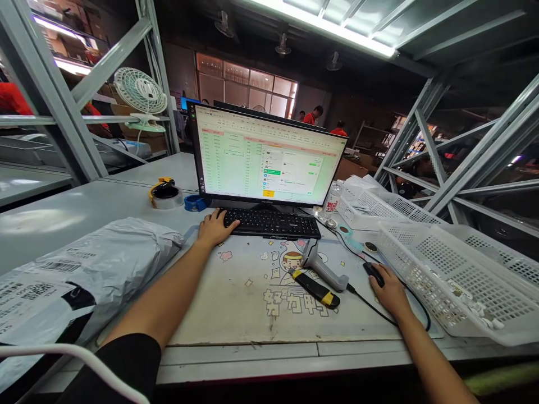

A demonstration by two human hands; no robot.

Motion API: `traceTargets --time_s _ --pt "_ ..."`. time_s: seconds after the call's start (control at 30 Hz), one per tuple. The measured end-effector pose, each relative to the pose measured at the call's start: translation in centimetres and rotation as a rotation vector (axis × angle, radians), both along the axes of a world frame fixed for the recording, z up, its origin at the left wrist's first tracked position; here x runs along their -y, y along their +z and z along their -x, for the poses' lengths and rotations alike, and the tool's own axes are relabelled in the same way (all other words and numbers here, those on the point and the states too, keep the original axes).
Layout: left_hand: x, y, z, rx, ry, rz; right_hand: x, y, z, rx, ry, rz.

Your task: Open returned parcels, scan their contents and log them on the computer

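My left hand rests with fingers curled loosely on the left end of a black keyboard. My right hand lies cupped over a black mouse on the printed desk mat. A monitor showing a green-tinted table stands behind the keyboard. A grey barcode scanner and a black-and-yellow utility knife lie on the mat between my hands.
A grey plastic mailer parcel with labels lies at the left. Tape rolls sit behind it. White perforated baskets stand at the right, a small fan at the back left. Steel racking surrounds the desk; people in red stand far behind.
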State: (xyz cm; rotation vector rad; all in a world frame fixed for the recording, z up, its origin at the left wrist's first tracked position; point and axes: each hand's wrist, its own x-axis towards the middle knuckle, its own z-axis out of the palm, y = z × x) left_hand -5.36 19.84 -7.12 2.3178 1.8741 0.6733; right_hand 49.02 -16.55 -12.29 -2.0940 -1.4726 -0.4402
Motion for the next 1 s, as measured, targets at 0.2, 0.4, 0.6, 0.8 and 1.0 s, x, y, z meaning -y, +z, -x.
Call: traceTargets --time_s 0.2,0.4,0.6,0.8,1.0 --pt "-0.53 -0.29 0.02 -0.026 0.001 -0.001 -0.06 -0.19 0.19 -0.019 0.018 -0.017" --pt "-0.47 -0.30 -0.05 -0.035 0.004 -0.002 -0.08 -0.07 0.35 0.017 0.049 -0.021" --pt "-0.39 -0.30 -0.07 -0.023 0.005 0.003 -0.07 -0.16 0.27 0.032 0.044 -0.009" --pt "-0.47 -0.45 -0.06 -0.026 0.004 -0.014 0.04 -0.23 0.24 0.037 0.032 -0.010" --pt "-0.62 -0.56 -0.04 -0.022 0.001 -0.009 0.08 -0.35 0.18 0.032 0.008 -0.008"
